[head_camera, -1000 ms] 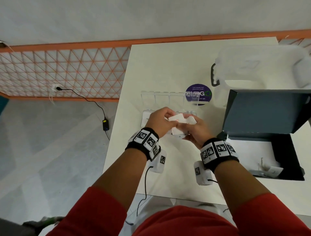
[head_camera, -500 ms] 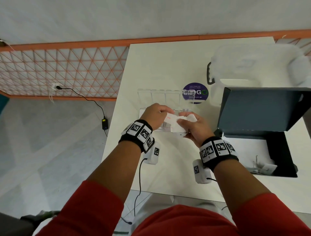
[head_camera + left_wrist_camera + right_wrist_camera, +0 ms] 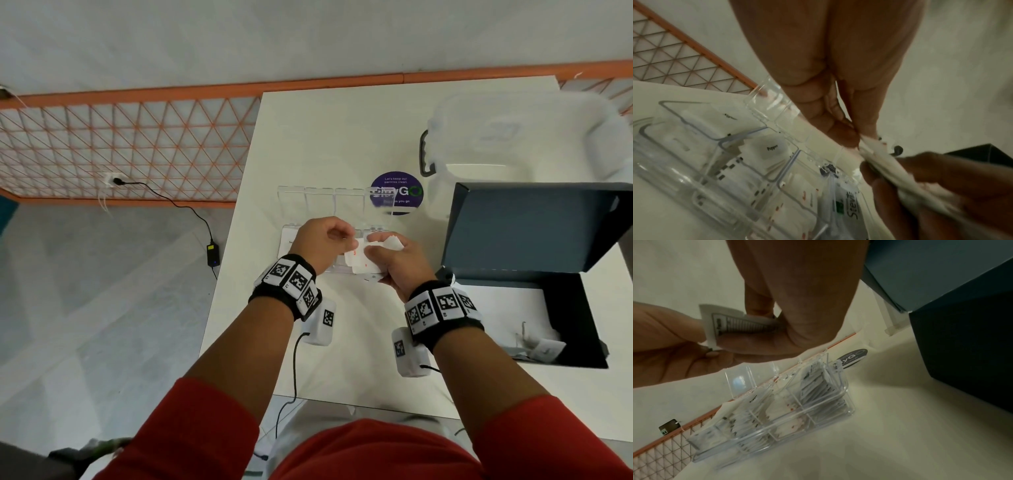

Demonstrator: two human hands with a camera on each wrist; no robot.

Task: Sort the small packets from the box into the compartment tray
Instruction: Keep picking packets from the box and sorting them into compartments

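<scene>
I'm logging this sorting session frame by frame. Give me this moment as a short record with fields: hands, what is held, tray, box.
left hand: pinches one end of the small white paper packets
right hand: grips the same packets
position: both hands above the clear plastic compartment tray
tray: lid open, on the white table; compartments already hold packets
box: dark open cardboard box to the right, a few items left inside

The head view is bright and evenly lit, with soft, faint shadows on the white table [image 3: 342, 137]. Its wide lens bends straight lines near the edges, and the translucent bin [image 3: 513, 137] at the far right looks smeared. Both wrist views are dim, greenish and grainy. In the left wrist view the right hand [image 3: 941, 186] is dark and blurred; the compartment tray [image 3: 777, 410] is soft, with small glints.
</scene>
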